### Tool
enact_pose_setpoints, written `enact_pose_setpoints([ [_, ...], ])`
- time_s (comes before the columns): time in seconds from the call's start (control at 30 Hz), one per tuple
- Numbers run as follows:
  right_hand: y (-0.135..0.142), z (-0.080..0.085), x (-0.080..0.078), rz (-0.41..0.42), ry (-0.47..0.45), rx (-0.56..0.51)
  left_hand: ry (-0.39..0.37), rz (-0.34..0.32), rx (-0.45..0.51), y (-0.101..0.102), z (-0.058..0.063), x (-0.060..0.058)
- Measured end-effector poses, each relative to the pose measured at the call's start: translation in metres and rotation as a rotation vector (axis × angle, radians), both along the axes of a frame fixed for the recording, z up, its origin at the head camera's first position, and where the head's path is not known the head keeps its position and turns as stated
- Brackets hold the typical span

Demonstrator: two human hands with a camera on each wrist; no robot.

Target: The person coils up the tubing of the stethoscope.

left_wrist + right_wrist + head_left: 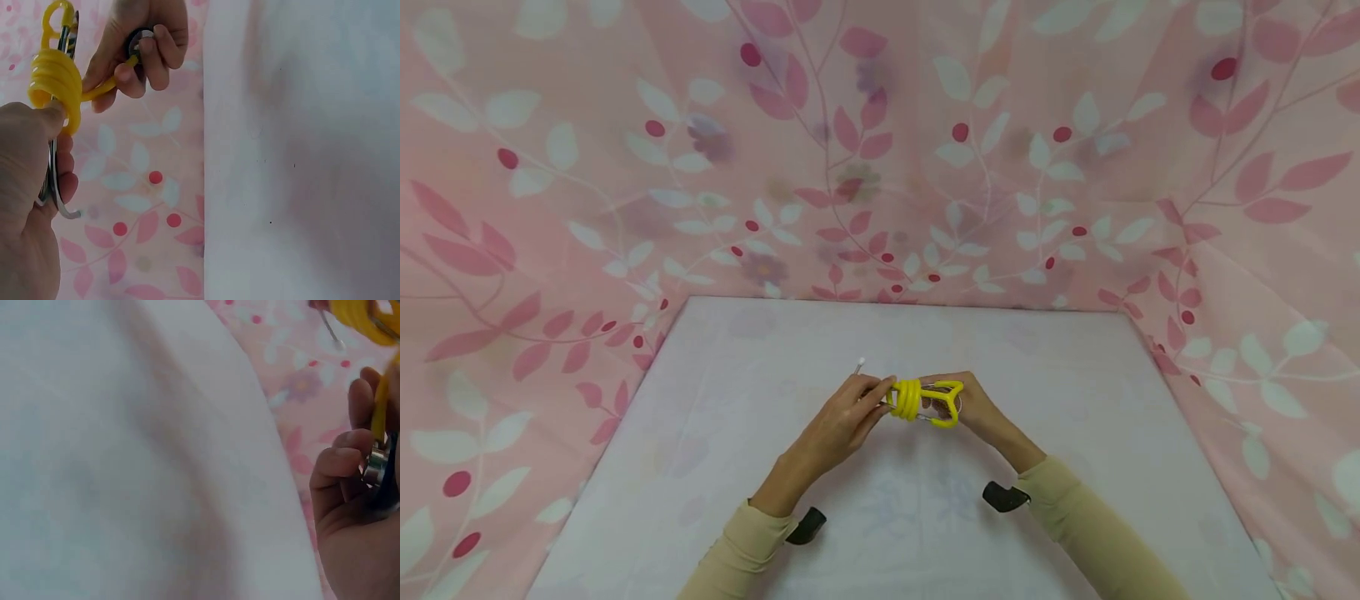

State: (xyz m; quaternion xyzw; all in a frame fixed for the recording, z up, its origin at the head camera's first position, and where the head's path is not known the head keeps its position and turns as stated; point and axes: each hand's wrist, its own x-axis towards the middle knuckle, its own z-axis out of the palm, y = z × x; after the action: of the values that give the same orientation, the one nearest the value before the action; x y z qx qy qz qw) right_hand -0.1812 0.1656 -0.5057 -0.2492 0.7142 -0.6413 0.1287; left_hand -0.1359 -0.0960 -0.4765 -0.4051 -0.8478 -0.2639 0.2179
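Observation:
Over the middle of the table I hold a stethoscope with yellow tubing [907,400], the tube wound in several loops round its metal ear tubes. My left hand [838,421] grips the ear tubes and the lower edge of the coil [55,78], thumb against the loops. A pale eartip [861,362] sticks out past the left fingers. The yellow Y-shaped fork [951,400] points toward my right hand [979,410]. In the right wrist view, the right fingers curl round the round metal chest piece [375,469]. A short length of tube [103,90] runs from it to the coil.
A white-covered table [910,533] lies beneath both hands. Pink floral cloth [880,167] hangs behind it and along both sides. Black wrist devices [1006,497] sit below the sleeve cuffs.

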Motion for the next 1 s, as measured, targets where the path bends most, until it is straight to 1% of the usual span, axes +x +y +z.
enact_pose_setpoints([
  [0.07, -0.005, -0.003, 0.008, -0.029, -0.034, -0.028, -0.005, 0.022, 0.010, 0.002, 0.000, 0.000],
  [0.13, -0.012, -0.003, 0.014, -0.085, -0.086, -0.010, -0.011, 0.047, 0.020, 0.003, 0.001, -0.001],
  [0.2, -0.017, -0.003, 0.019, -0.112, -0.125, 0.019, -0.018, 0.079, 0.032, 0.004, 0.000, -0.002],
  [0.23, -0.020, -0.003, 0.022, -0.117, -0.126, 0.043, -0.022, 0.097, 0.038, 0.004, 0.000, -0.003],
  [0.3, -0.025, -0.002, 0.027, -0.105, -0.088, 0.101, -0.028, 0.127, 0.052, 0.004, -0.002, -0.005],
  [0.37, -0.030, 0.008, 0.035, -0.083, -0.052, 0.156, -0.037, 0.154, 0.064, 0.003, -0.004, -0.006],
  [0.4, -0.033, 0.009, 0.038, -0.083, -0.030, 0.183, -0.038, 0.166, 0.069, 0.002, -0.005, -0.007],
  [0.47, -0.038, 0.009, 0.043, -0.095, 0.030, 0.219, -0.041, 0.188, 0.075, 0.002, -0.008, -0.009],
  [0.53, -0.041, 0.008, 0.048, -0.130, 0.085, 0.239, -0.041, 0.213, 0.070, 0.002, -0.010, -0.010],
  [0.6, -0.043, 0.000, 0.051, -0.192, 0.164, 0.243, -0.037, 0.239, 0.061, 0.002, -0.012, -0.010],
  [0.7, -0.047, 0.001, 0.058, -0.288, 0.252, 0.243, -0.038, 0.271, 0.047, 0.002, -0.013, -0.011],
  [0.77, -0.048, 0.002, 0.061, -0.348, 0.311, 0.270, -0.035, 0.284, 0.039, 0.003, -0.013, -0.011],
  [0.83, -0.049, 0.003, 0.064, -0.399, 0.401, 0.328, -0.035, 0.291, 0.034, 0.003, -0.013, -0.010],
  [0.9, -0.049, 0.005, 0.066, -0.443, 0.512, 0.406, -0.036, 0.299, 0.024, 0.004, -0.014, -0.010],
  [0.93, -0.049, 0.006, 0.067, -0.461, 0.573, 0.445, -0.038, 0.304, 0.017, 0.004, -0.014, -0.010],
  [1.0, -0.047, 0.008, 0.067, -0.483, 0.682, 0.486, -0.036, 0.313, 0.004, 0.004, -0.015, -0.010],
])
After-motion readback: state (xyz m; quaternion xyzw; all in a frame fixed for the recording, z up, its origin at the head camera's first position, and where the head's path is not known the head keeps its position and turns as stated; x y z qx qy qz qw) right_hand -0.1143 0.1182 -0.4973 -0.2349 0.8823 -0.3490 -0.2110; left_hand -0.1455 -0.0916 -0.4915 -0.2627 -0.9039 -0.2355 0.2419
